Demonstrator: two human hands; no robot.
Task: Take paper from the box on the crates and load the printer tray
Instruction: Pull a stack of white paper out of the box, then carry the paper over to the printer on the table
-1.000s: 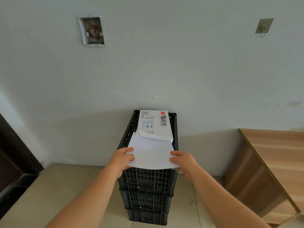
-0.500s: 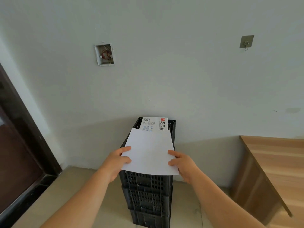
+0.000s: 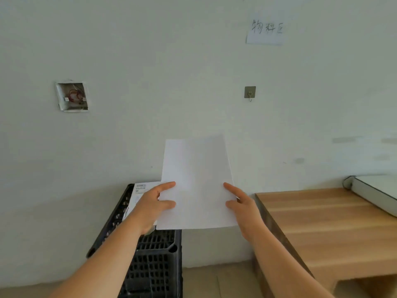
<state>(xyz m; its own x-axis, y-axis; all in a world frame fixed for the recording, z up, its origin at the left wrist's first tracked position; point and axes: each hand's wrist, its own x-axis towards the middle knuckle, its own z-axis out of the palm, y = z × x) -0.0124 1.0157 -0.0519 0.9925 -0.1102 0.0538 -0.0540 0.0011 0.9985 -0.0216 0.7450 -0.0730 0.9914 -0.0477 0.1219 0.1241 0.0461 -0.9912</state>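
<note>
A white stack of paper point(image 3: 196, 181) is held up in front of the wall, above and to the right of the black crates point(image 3: 154, 261). My left hand point(image 3: 153, 206) grips its left edge and my right hand point(image 3: 240, 206) grips its right edge. The white paper box point(image 3: 139, 192) lies on top of the crates, mostly hidden behind my left hand. A pale grey printer point(image 3: 378, 194) shows only its corner at the far right on the wooden table point(image 3: 328, 229).
A white wall stands close ahead, with an open socket box point(image 3: 72, 96), a metal hook point(image 3: 249, 93) and a handwritten paper sign point(image 3: 265, 31). The table's left edge lies just right of my right hand. Tiled floor runs below the crates.
Both hands have drawn the paper out of the box, lifted it and carried it to the right. The view has swung right, bringing the table and printer corner into sight.
</note>
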